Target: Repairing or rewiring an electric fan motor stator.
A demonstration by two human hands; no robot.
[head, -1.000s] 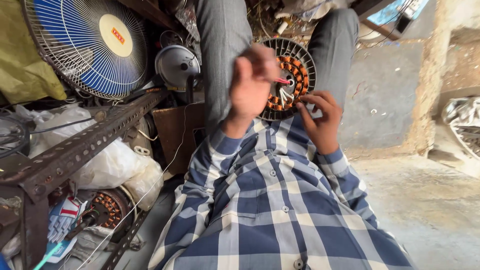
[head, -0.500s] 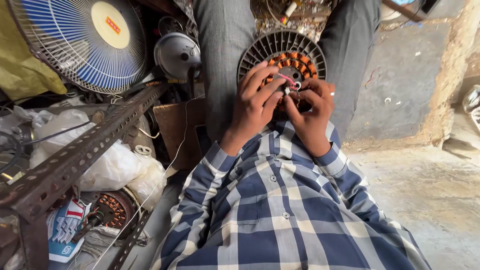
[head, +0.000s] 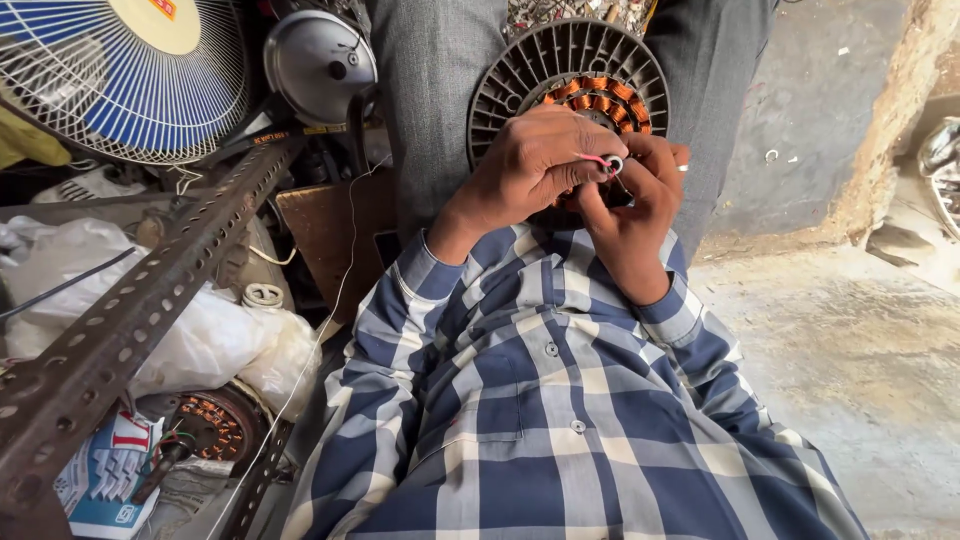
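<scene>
A round grey fan motor [head: 560,70] with orange copper windings rests on my lap between my grey-trousered legs. My left hand [head: 525,170] lies over its lower part and pinches thin red and white wires [head: 600,160]. My right hand [head: 630,215] meets it from the right, fingertips closed on the same wires where a small white loop shows. Both hands hide the motor's centre. My blue and white checked sleeves fill the foreground.
A blue-bladed table fan [head: 120,70] with a white wire guard stands at the upper left beside a grey metal dome [head: 320,60]. A rusty perforated angle bar [head: 130,320] slants across the left over plastic bags. Another wound stator [head: 205,425] lies at lower left. Concrete floor [head: 860,350] at right.
My left hand has come down from above the motor to meet my right hand on the wires. The view has tilted down and closer onto the motor.
</scene>
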